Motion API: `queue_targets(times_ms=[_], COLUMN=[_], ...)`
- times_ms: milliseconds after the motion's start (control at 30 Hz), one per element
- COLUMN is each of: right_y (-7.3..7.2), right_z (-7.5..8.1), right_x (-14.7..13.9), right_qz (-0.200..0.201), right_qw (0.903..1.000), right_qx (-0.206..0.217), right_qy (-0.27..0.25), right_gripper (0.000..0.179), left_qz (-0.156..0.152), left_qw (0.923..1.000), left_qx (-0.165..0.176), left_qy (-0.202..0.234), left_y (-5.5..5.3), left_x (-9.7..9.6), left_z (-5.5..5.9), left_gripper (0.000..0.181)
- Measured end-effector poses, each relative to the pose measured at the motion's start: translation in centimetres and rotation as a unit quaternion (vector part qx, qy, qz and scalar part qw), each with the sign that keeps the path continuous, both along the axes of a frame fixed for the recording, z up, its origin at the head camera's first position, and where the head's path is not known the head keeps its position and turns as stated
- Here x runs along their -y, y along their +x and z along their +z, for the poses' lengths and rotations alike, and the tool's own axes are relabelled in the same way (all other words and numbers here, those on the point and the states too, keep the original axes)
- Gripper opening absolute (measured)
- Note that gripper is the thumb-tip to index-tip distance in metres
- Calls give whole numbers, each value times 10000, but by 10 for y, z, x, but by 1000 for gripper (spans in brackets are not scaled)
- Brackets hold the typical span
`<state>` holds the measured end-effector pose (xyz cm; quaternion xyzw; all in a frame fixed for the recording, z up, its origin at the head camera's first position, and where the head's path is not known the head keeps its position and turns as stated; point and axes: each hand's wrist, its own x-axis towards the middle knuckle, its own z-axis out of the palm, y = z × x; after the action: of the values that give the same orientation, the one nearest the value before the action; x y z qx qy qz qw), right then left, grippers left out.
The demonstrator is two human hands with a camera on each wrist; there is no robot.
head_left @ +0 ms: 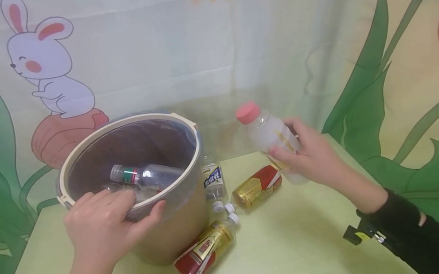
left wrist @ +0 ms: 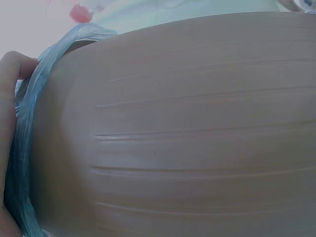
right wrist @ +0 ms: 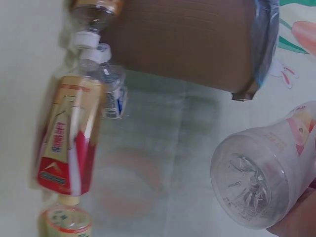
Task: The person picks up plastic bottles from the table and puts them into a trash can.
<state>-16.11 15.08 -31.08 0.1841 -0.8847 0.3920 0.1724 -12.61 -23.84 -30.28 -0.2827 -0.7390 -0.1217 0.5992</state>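
My left hand [head_left: 101, 223] grips the near rim of a brown trash bin [head_left: 177, 234], which is lined with a thin bluish plastic bag [left wrist: 22, 163]. Inside the bin lies a clear plastic bottle [head_left: 163, 175] with a green label band. To the right of the bin, above the table, my right hand [head_left: 312, 151] holds a translucent plastic bottle [head_left: 265, 131] with a pink cap. This bottle tilts, cap toward the bin; its clear base [right wrist: 249, 185] shows in the right wrist view. The fingers behind it are partly hidden.
On the light table [head_left: 289, 246], a red-and-gold bottle [head_left: 206, 251] lies against the bin and a second red-and-gold bottle [head_left: 257, 187] lies farther right. A clear bottle [head_left: 213, 180] with a blue-white label is beside the bin. A printed cloth [head_left: 144, 50] hangs behind.
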Motion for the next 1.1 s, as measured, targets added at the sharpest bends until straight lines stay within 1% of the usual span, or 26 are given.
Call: queue_targets(times_ms=[133,300,433,567,667,700,767,833,867,933,1000,1033,1067,1100], right_y=[-10,-25,-38,-48,-54,-55,-56,-54,-49,-39,-32,-30,-30,-34], right_z=[19,39,57,77,93,99,109,118,123,132,136,137,136,133], right_x=[13,28,42,62,81,87,101,114,121,135,149,156,162,168], right_qz=[-122,-236,-252,-154,60,99,307,620,717,982,1180,1225,1266,1332], right_qw=[9996,9966,9937,9927,9894,9884,9837,9752,9730,9651,9603,9600,9611,9602], right_qx=[40,390,526,430,331,289,254,314,330,441,504,510,492,509], right_qy=[-251,-690,-958,-1118,-1413,-1485,-1755,-2103,-2169,-2386,-2478,-2466,-2406,-2404], right_gripper=[57,63,71,74,70,68,64,59,57,53,51,49,48,48], left_qz=[-53,-55,-28,-27,-31,-31,-21,25,51,97,131,125,110,93], left_qw=[10000,10000,10000,10000,10000,10000,10000,10000,9999,9998,9998,9998,9998,9999], left_qx=[-35,-31,-17,-7,26,32,52,86,112,143,162,151,146,122], left_qy=[8,17,0,-14,-20,-20,-27,-31,-28,-18,-12,-4,0,3], left_y=[0,1,3,4,5,5,6,7,8,9,10,10,10,10], left_x=[0,-2,-3,-5,-5,-5,-4,-4,-4,-4,-4,-4,-3,-3], left_z=[0,1,3,4,5,5,5,4,4,4,4,4,4,4], left_gripper=[59,60,60,60,61,61,61,60,60,60,60,59,59,59])
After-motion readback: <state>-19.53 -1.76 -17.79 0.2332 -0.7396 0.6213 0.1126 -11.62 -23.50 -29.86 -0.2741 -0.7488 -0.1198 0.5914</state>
